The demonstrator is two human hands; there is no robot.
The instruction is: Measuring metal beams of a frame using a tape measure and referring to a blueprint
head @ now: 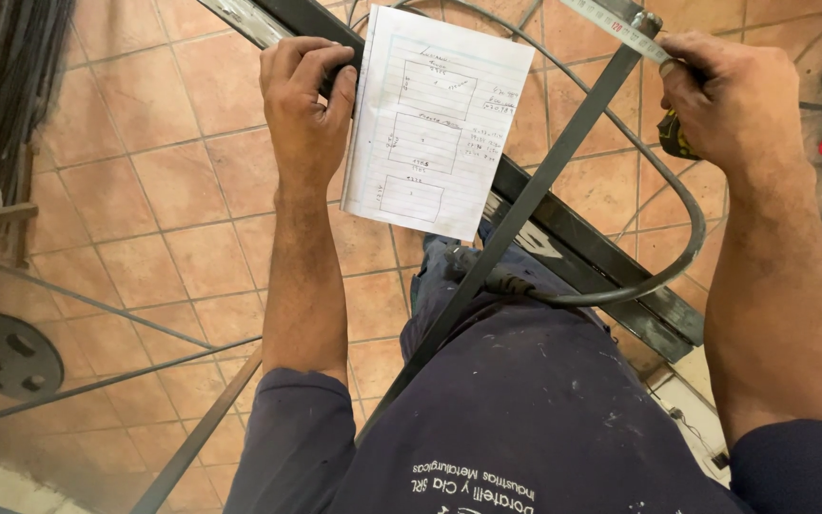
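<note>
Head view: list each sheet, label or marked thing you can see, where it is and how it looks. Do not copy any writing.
Paper sheet: held by the left hand against a dark metal bar; white, lined, hand-drawn boxes.
Tape measure: at the right hand, top right; pale marked blade.
Shirt print: bottom centre; white lettering on navy.

A metalworking workshop: steel bars (pixel 525 205), tape measure (pixel 620 27), tiled floor (pixel 173 190).

a floor (pixel 192 219) of orange-brown square tiles with pale joints carries the scene; a round grey metal plate (pixel 9 354) with holes lies on it at the left.
</note>
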